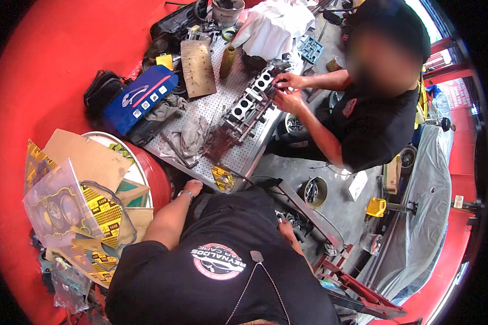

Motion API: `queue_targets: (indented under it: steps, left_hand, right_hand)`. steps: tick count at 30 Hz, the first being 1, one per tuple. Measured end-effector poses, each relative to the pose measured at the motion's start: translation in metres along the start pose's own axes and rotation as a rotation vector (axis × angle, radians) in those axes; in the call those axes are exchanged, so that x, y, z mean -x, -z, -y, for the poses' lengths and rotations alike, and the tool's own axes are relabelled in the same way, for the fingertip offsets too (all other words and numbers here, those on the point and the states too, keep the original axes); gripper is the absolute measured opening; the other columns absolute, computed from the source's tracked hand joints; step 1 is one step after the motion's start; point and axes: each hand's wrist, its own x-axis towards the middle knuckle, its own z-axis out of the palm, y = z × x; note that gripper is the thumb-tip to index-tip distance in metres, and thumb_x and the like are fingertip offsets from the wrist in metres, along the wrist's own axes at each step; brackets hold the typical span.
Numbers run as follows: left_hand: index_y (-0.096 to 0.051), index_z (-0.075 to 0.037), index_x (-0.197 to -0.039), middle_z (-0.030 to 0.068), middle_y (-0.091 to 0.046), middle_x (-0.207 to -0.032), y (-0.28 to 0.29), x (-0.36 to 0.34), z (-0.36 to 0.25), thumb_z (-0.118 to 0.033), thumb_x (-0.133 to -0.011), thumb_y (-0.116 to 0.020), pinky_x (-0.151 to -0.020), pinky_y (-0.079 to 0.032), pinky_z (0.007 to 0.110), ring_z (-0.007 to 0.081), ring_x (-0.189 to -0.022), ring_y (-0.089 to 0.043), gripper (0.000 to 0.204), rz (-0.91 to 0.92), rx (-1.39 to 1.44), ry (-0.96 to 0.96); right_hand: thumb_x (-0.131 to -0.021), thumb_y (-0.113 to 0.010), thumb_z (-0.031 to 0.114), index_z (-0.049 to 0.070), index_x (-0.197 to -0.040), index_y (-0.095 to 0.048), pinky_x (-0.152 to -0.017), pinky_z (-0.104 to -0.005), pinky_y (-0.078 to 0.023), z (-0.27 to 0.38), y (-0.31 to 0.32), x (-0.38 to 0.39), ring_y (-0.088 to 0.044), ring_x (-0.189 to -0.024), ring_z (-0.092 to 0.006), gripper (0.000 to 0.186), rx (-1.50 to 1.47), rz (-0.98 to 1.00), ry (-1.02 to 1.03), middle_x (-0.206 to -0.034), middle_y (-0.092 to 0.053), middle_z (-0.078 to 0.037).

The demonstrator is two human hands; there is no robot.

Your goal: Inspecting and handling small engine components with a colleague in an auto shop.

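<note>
My left hand (192,187), with a watch at its wrist, is closed in a loose fist just off the near edge of the perforated metal workbench (214,103). No object shows in it. Low at my right side, my right hand (285,229) is closed around a small, light metallic thing (280,217) too little seen to name. An engine cylinder head (248,102) lies across the bench, a row of ports along its top. A co-worker's two hands (289,89) touch its far right end. A crumpled grey rag (191,135) lies beside it.
At left, a red drum (152,168) bears cardboard and a clear-wrapped gasket set (59,208). A blue box (141,100) sits along the bench's left edge. A bucket of metal parts (313,192) stands on the floor at right, near a red metal frame (358,290).
</note>
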Motion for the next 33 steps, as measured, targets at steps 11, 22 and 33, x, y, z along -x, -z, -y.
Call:
queue_targets:
  steps: [11, 22, 33]
  left_hand:
    - [-0.068, -0.007, -0.103, 0.0019, -0.066, -0.077, 0.023, 0.066, 0.004, -0.021, -0.084, -0.067, -0.044, -0.045, 0.029, 0.0108, -0.056, -0.058, 0.024, -0.120, 0.205, 0.097]
    - [-0.057, -0.008, -0.127, 0.0059, -0.065, -0.084, -0.034, 0.122, 0.064, -0.019, -0.086, -0.070, -0.046, -0.041, 0.030, 0.0142, -0.064, -0.058, 0.045, -0.299, 0.337, 0.195]
    - [-0.058, -0.010, -0.127, 0.0029, -0.060, -0.072, -0.074, 0.169, 0.060, -0.021, -0.087, -0.069, -0.047, -0.039, 0.031, 0.0145, -0.055, -0.053, 0.043, -0.352, 0.307, 0.091]
  right_hand:
    - [-0.093, -0.060, 0.037, 0.002, -0.109, -0.068, -0.068, -0.0384, -0.050, 0.000, 0.011, -0.059, -0.067, -0.075, -0.0233, 0.039, 0.110, 0.011, 0.213, -0.084, -0.070, -0.012]
    - [-0.086, -0.067, 0.043, 0.006, -0.105, -0.070, -0.076, -0.0377, -0.051, 0.019, 0.052, -0.111, -0.069, -0.084, -0.0247, 0.043, -0.023, 0.186, 0.205, -0.091, -0.072, -0.014]
    - [-0.084, -0.065, 0.050, 0.005, -0.104, -0.070, -0.079, -0.0429, -0.051, 0.005, 0.050, -0.171, -0.069, -0.093, -0.0320, 0.049, 0.138, 0.133, 0.401, -0.095, -0.071, -0.019]
